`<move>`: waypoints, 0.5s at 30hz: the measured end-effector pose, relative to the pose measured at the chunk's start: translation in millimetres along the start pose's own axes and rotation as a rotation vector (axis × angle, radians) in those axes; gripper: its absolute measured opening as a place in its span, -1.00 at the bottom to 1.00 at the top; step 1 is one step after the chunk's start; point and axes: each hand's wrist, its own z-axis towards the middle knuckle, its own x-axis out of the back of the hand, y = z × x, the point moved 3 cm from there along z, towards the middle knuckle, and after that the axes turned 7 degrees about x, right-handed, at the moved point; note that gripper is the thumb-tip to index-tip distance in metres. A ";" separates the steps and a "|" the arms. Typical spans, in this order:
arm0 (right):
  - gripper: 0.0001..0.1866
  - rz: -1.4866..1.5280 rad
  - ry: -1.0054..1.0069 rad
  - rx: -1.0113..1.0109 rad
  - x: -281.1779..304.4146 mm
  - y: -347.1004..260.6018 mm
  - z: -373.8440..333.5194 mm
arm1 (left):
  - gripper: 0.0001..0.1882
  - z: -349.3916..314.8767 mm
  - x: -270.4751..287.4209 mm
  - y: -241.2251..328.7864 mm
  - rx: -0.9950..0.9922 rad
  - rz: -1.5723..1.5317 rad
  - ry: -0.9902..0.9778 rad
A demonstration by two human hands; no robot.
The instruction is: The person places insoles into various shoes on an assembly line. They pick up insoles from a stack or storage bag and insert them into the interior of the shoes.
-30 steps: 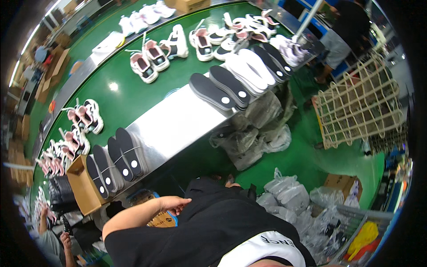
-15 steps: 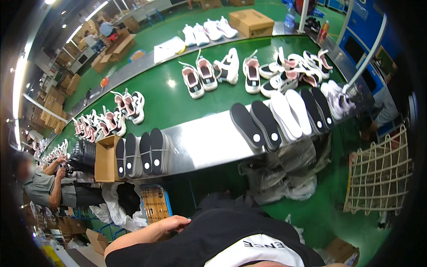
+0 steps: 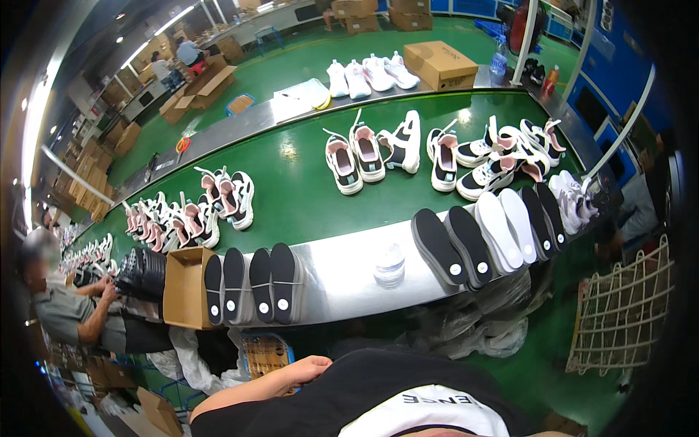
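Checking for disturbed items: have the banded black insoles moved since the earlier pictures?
No: against the steel ledge, the banded black insoles keep their place, just right of the open cardboard box; only the view shifted.

Insoles (image 3: 435, 247): I see them left and right on my near ledge (image 3: 338, 288).
Shoes (image 3: 341, 166): many on the belt (image 3: 298, 207) behind.
Near box (image 3: 186, 311): left of all insoles.

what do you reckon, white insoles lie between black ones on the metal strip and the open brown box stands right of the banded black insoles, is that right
Not quite: the head view shows the open brown box left of the banded black insoles, not right. The white insoles do lie between black ones on the metal strip.
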 end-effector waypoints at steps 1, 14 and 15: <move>-0.66 0.005 -0.021 -0.039 -6.9 -1.3 -6.8 | -0.91 -0.7 9.3 12.2 0.036 0.028 -0.040; -0.74 0.160 -0.028 0.031 31.5 -193.6 -53.9 | -0.80 32.3 96.0 116.4 -0.206 1.206 -0.131; -0.76 0.171 0.040 0.094 53.6 -209.1 -45.3 | -0.77 30.9 93.9 138.8 -0.248 1.072 -0.036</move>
